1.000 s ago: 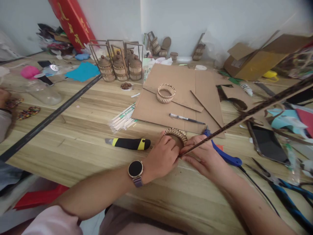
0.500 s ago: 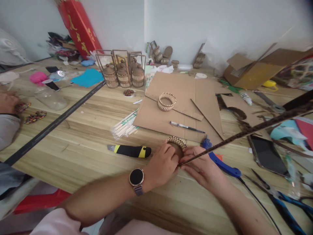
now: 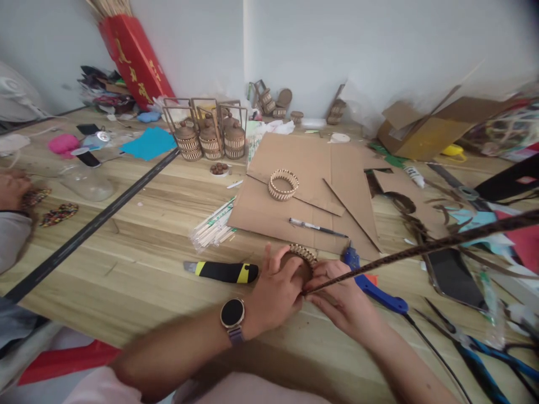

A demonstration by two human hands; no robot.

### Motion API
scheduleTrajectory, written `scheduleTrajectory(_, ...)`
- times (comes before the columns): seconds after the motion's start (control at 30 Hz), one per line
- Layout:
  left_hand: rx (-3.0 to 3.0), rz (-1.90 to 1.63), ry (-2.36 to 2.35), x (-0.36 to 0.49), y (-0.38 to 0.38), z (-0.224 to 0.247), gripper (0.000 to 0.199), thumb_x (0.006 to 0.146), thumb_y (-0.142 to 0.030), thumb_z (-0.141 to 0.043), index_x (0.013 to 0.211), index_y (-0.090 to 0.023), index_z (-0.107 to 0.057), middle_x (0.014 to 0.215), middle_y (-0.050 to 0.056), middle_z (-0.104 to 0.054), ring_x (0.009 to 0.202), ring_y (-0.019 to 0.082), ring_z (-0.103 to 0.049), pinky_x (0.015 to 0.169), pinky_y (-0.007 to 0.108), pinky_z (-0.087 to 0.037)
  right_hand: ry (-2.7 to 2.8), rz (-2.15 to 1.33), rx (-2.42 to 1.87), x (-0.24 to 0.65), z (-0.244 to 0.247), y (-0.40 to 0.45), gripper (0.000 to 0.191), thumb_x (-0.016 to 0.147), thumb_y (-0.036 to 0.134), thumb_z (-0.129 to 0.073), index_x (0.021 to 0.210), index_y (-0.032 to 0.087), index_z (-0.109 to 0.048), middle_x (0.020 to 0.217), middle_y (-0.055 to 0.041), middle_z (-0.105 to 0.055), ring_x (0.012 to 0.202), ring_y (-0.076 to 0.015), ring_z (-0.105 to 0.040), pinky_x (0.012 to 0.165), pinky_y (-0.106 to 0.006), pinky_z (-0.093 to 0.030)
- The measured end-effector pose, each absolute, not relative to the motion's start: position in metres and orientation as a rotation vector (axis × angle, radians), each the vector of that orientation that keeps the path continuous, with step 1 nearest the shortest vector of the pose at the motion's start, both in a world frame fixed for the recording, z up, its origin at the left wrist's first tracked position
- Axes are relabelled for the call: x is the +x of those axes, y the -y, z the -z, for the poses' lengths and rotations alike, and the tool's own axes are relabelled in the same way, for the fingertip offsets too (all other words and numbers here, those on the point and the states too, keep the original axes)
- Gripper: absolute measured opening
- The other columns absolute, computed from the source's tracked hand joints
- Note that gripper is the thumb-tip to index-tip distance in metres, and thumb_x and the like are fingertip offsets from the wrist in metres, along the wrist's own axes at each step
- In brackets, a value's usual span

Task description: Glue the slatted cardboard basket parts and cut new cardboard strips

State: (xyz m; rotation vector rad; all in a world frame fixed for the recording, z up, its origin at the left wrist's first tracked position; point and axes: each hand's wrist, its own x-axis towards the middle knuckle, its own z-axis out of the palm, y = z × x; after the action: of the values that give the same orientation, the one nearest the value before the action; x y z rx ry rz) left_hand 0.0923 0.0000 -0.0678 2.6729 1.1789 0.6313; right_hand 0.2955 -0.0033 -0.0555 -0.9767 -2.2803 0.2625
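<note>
My left hand (image 3: 275, 294), with a watch at the wrist, grips a small round basket (image 3: 304, 253) walled with short pale sticks. Its fingers reach over the rim, some of them raised. With fingers pinched, my right hand (image 3: 343, 294) holds a long dark brown strip (image 3: 421, 247) whose near end meets the basket's side. From there the strip slants up past the right edge of view. Left of my hands lies a utility knife (image 3: 225, 272); on the right is a blue glue gun (image 3: 385, 295). My hands hide the basket's lower part.
A second stick ring (image 3: 283, 192) and a pen (image 3: 318, 227) lie on a cardboard sheet (image 3: 303, 154). Small lidded baskets (image 3: 210, 140) stand behind. Pliers (image 3: 463, 339) and a phone (image 3: 455, 278) are at right. Another person's hand (image 3: 12, 188) is at far left.
My left fingers have lifted and spread a little over the basket's rim. The strip stays at the basket's side. The view has shifted slightly, so the table things sit lower.
</note>
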Motion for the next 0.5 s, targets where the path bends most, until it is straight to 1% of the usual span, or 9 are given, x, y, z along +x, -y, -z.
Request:
scheduleTrajectory(0.1, 2.649, -0.615, -1.162, 0.090, -0.002, 0.069, 0.016, 0.090, -0.026, -0.067, 0.104, -0.018, -0.069, 0.128, 0.011, -0.059, 0.143, 0.040, -0.030, 0.121, 0.073, -0.016, 2.261, -0.258, -0.985, 0.292, 0.058, 0.004, 0.013, 0.096, 0.031, -0.060, 0.093, 0.024, -0.070, 0.094, -0.0080, -0.069, 0.097, -0.0262, -0.063, 0.082, -0.044, -0.050)
scheduleTrajectory(0.2, 2.655, -0.616, -1.143, 0.088, -0.002, 0.070, 0.017, 0.089, -0.026, -0.067, 0.103, -0.017, -0.068, 0.128, 0.012, -0.059, 0.144, 0.041, -0.029, 0.120, 0.074, -0.016, 2.254, -0.249, -1.007, 0.291, 0.056, 0.005, 0.013, 0.096, 0.031, -0.060, 0.096, 0.025, -0.071, 0.094, -0.0078, -0.070, 0.100, -0.0268, -0.064, 0.084, -0.045, -0.050)
scheduleTrajectory(0.27, 2.670, -0.615, -1.132, 0.087, -0.002, 0.071, 0.017, 0.090, -0.027, -0.067, 0.102, -0.016, -0.066, 0.124, 0.012, -0.060, 0.142, 0.040, -0.032, 0.120, 0.075, -0.018, 2.276, -0.246, -1.008, 0.292, 0.052, 0.005, 0.014, 0.095, 0.031, -0.060, 0.099, 0.025, -0.072, 0.095, -0.0079, -0.071, 0.101, -0.0269, -0.064, 0.086, -0.045, -0.050)
scheduleTrajectory(0.4, 2.707, -0.654, -1.120, 0.087, -0.003, 0.071, 0.014, 0.092, -0.025, -0.063, 0.100, -0.014, -0.064, 0.113, 0.012, -0.063, 0.138, 0.039, -0.040, 0.118, 0.071, -0.027, 2.350, -0.290, -1.013, 0.302, 0.037, 0.004, 0.023, 0.097, 0.041, -0.057, 0.103, 0.025, -0.074, 0.097, -0.0085, -0.074, 0.099, -0.0263, -0.068, 0.088, -0.044, -0.051)
scheduleTrajectory(0.5, 2.715, -0.725, -1.103, 0.087, -0.003, 0.070, 0.016, 0.091, -0.027, -0.063, 0.100, -0.014, -0.063, 0.110, 0.012, -0.063, 0.134, 0.038, -0.045, 0.117, 0.069, -0.031, 2.339, -0.305, -1.048, 0.309, 0.019, -0.008, 0.028, 0.101, 0.041, -0.050, 0.102, 0.025, -0.073, 0.094, -0.0077, -0.076, 0.092, -0.0241, -0.070, 0.083, -0.041, -0.053)
